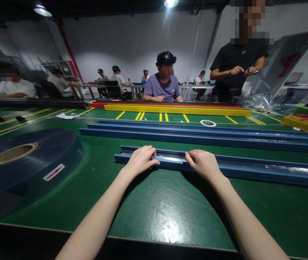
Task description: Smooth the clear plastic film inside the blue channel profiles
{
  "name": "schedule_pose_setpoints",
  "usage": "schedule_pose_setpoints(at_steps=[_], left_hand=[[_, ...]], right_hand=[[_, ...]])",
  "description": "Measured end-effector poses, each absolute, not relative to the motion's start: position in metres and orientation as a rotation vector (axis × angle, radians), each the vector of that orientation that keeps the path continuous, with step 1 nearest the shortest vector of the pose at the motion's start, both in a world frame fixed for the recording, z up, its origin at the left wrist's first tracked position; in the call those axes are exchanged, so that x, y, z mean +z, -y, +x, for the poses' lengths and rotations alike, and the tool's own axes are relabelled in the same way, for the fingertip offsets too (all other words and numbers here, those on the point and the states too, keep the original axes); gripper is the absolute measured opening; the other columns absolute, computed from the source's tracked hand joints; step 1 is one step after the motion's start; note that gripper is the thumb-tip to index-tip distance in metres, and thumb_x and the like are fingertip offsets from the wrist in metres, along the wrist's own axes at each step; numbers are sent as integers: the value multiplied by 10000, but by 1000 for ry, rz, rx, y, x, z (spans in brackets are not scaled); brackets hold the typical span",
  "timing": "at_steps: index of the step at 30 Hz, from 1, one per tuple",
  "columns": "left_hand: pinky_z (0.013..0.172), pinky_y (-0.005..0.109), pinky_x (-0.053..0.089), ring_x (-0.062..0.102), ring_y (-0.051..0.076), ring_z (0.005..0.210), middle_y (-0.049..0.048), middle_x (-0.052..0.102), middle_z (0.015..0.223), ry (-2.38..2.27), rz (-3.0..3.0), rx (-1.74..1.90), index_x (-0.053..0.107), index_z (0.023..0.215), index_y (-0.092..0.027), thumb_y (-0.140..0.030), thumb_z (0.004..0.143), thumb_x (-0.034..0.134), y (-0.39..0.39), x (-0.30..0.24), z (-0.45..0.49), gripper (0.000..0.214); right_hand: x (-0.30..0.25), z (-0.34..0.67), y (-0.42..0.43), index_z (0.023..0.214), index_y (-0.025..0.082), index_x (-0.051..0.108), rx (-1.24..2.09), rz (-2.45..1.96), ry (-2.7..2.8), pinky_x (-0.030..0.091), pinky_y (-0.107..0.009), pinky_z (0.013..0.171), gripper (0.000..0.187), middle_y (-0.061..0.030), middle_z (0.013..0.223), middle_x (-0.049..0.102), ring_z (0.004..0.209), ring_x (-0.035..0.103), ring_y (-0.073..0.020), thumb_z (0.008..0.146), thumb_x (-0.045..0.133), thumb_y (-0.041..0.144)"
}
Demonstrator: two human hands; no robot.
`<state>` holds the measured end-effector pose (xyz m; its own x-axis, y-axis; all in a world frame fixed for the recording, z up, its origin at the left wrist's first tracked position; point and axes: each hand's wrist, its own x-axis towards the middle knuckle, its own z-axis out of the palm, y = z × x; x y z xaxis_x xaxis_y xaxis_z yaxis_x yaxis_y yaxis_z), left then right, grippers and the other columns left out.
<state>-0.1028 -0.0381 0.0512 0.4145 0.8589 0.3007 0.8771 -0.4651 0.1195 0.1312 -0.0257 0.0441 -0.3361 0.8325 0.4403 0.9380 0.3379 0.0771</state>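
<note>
A long blue channel (240,174) lies crosswise on the green table in front of me, with a shiny clear plastic strip (170,157) along its inside. Near the channel's left end, my left hand (141,159) bends its fingers over the strip, thumb stretched along the front wall. My right hand (203,162) is closed at the strip a short way to the right, its fingertips at the channel's opening. Between the hands, the strip's near edge shows along the front wall. The undersides of the fingers are hidden.
A large roll of clear film (61,151) lies at left. Behind my channel are more blue channels (148,135), then yellow (175,109) and red ones. A white ring (208,123) and yellow bin (303,123) lie farther back. One person (163,85) sits opposite; another (238,65) stands at right.
</note>
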Motion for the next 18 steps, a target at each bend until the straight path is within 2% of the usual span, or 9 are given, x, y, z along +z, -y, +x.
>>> schedule_pose_setpoints(at_steps=[18], left_hand=[[615,234,346,483,141,732,-12,528,750,1592,-2620,-481,490,718,-195,-397,709,578,38,52,-102,221]], right_hand=[[40,126,26,538,182,604,-485,-1643,2213,186,-243,470,454,-39,592,625,518,526,-104,821,303,369]])
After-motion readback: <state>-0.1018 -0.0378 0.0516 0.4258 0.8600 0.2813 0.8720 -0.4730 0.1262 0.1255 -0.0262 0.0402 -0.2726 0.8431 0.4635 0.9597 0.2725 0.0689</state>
